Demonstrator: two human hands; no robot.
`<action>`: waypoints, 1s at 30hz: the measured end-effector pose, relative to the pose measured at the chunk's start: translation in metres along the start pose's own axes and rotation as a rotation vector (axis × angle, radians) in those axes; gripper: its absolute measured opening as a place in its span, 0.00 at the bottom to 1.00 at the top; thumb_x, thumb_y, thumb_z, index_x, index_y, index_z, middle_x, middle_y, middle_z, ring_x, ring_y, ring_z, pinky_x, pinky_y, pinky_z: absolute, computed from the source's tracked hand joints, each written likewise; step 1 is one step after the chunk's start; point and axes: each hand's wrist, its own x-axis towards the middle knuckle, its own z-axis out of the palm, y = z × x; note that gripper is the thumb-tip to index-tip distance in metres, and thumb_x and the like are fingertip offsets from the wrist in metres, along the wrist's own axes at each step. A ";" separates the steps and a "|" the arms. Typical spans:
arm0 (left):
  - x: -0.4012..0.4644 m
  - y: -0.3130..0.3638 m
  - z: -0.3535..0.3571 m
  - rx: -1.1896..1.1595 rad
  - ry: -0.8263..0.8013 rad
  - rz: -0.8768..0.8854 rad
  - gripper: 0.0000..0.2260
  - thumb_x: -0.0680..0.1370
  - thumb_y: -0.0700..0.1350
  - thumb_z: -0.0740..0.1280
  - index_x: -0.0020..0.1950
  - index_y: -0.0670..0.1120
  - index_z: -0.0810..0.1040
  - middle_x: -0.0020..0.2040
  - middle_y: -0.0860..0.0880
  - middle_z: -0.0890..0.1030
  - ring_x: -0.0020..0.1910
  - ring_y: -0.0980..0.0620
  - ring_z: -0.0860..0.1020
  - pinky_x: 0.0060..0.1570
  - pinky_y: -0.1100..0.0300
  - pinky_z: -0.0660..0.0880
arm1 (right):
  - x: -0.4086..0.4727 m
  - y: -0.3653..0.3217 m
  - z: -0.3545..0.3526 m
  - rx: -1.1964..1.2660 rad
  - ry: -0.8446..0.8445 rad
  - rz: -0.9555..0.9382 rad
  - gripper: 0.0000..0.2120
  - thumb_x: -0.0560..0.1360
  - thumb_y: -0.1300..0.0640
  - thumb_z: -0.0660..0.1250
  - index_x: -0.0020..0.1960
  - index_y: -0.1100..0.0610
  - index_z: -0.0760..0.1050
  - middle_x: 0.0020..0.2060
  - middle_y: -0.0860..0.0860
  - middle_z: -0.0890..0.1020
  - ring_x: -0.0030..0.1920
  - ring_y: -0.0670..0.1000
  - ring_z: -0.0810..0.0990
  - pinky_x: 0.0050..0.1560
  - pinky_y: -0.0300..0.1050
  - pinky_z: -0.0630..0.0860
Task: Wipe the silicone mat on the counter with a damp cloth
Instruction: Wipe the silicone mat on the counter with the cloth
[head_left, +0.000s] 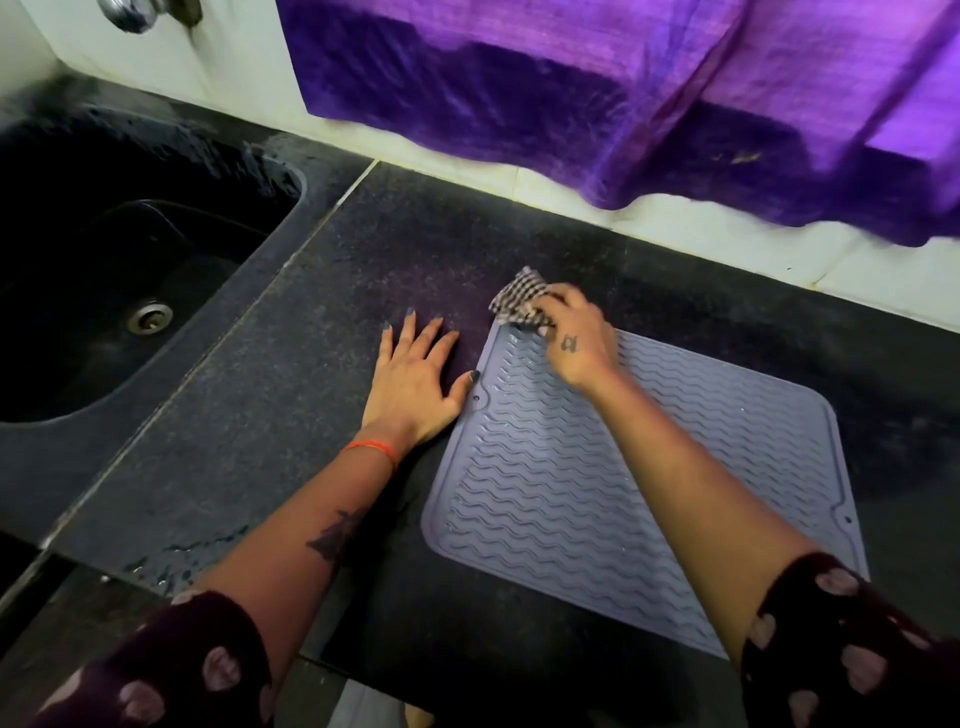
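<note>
Sleeves (156, 670) low; right hand (576, 343) clutches checked cloth (519, 299) at mat's (597, 478) eleven o'clock corner, left hand (415, 379) flat, fingers spread, on counter (260, 415).

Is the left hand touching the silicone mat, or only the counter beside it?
Touching. In the head view the left hand lies flat on the counter, and its thumb tip meets the left edge of the silicone mat, with no gap visible.

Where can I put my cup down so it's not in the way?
Bare counter lies between the sink and the left hand; more lies behind the mat, below the purple cloth. The mat's far left corner is crowded.
</note>
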 end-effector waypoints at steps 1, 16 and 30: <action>0.000 0.000 0.000 0.001 -0.001 0.001 0.34 0.72 0.64 0.45 0.73 0.48 0.63 0.75 0.47 0.62 0.76 0.44 0.49 0.73 0.48 0.41 | -0.003 -0.004 0.007 -0.071 -0.029 -0.020 0.23 0.74 0.61 0.64 0.66 0.45 0.67 0.72 0.47 0.63 0.64 0.57 0.67 0.61 0.52 0.66; 0.000 0.001 -0.003 -0.008 -0.019 0.000 0.32 0.73 0.62 0.47 0.74 0.48 0.62 0.75 0.47 0.61 0.76 0.45 0.49 0.73 0.49 0.40 | -0.015 -0.004 0.010 -0.079 -0.091 -0.075 0.24 0.78 0.52 0.61 0.72 0.42 0.60 0.72 0.47 0.65 0.66 0.57 0.65 0.64 0.53 0.63; -0.001 0.002 -0.005 -0.004 -0.033 -0.006 0.30 0.74 0.58 0.50 0.74 0.48 0.61 0.76 0.47 0.59 0.76 0.45 0.48 0.73 0.49 0.39 | -0.024 -0.007 0.001 0.000 -0.104 -0.090 0.24 0.76 0.60 0.63 0.67 0.38 0.68 0.71 0.45 0.67 0.65 0.55 0.67 0.64 0.49 0.65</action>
